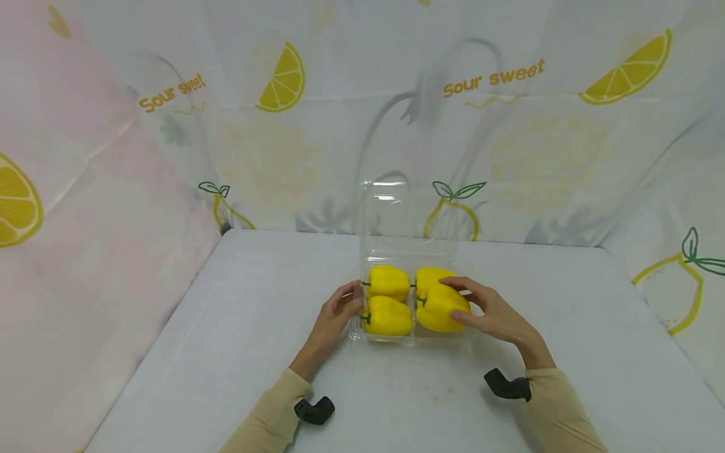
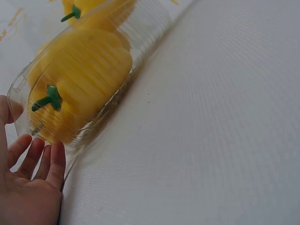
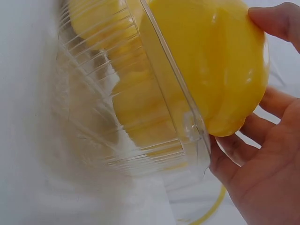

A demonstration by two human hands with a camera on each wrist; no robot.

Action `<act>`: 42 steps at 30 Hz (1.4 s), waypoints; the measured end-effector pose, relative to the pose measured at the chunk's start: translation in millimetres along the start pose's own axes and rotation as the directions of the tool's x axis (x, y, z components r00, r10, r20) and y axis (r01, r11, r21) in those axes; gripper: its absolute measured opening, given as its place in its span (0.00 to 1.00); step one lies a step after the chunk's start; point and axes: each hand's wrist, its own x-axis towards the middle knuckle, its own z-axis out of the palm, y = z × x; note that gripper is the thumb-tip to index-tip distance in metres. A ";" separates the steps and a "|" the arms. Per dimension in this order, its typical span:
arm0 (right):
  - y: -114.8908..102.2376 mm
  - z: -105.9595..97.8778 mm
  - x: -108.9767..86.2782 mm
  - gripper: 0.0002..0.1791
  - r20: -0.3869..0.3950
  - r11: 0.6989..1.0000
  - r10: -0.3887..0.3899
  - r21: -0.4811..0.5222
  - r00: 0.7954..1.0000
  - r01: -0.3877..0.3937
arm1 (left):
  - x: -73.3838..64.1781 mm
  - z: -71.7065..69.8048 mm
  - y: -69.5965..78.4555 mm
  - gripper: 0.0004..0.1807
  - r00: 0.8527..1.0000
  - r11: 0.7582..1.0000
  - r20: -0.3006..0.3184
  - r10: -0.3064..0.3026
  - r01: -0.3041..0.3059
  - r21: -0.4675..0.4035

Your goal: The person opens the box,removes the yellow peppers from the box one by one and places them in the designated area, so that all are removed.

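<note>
My right hand (image 1: 498, 313) grips a yellow bell pepper (image 1: 443, 308), thumb on the near side and fingers around the far end. The pepper is at the right compartment of a clear plastic clamshell box (image 1: 391, 338), overlapping another yellow pepper (image 1: 433, 275) behind it. In the right wrist view the held pepper (image 3: 211, 61) stands above the box's rim. Two more peppers, one at the back (image 1: 389, 281) and one in front (image 1: 389, 316), lie in the left compartment. My left hand (image 1: 333, 319) holds the box's left edge, with fingertips (image 2: 57, 147) against its wall.
The box's clear lid (image 1: 408, 220) stands raised at the back. A white table (image 1: 255, 302) lies under everything, with lemon-printed cloth (image 1: 340, 126) hung behind it and at the sides. Each wrist carries a black device, one left (image 1: 314, 410) and one right (image 1: 508, 385).
</note>
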 end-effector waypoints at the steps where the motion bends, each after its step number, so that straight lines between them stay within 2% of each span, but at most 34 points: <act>1: 0.0 -0.2 -0.1 0.28 -0.002 1.000 -0.001 0.001 1.000 0.001 | 0.1 0.1 -0.3 0.26 1.000 1.000 -0.001 0.000 0.000 0.000; 12: 2.1 -3.8 -0.1 0.29 -0.056 0.999 -0.016 0.028 0.998 0.018 | -0.3 0.9 -0.1 0.26 1.000 1.000 -0.007 -0.001 0.001 -0.001; 19: 1.5 -6.8 -0.6 0.28 -0.109 0.997 -0.015 0.070 0.994 0.023 | 11.2 -1.6 -25.3 0.25 1.000 1.000 -0.029 -0.002 0.001 -0.024; 22: 1.2 -8.3 -1.0 0.27 -0.128 0.995 0.003 0.097 0.992 0.009 | 11.9 -2.0 -29.3 0.25 0.999 1.000 -0.035 0.011 -0.012 -0.024; 31: 0.6 -11.2 -0.8 0.25 -0.176 0.991 0.011 0.137 0.984 0.014 | -0.7 0.1 -0.3 0.26 1.000 1.000 -0.002 -0.002 0.002 -0.022; 39: 2.6 -16.0 -0.6 0.28 -0.213 0.978 0.068 0.209 0.975 -0.023 | -0.7 -0.1 1.9 0.26 1.000 1.000 0.007 0.004 -0.004 -0.007; 42: 3.5 -17.5 -0.7 0.27 -0.221 0.979 0.078 0.201 0.972 -0.033 | -1.1 -0.1 3.1 0.26 1.000 1.000 0.010 0.011 -0.011 -0.007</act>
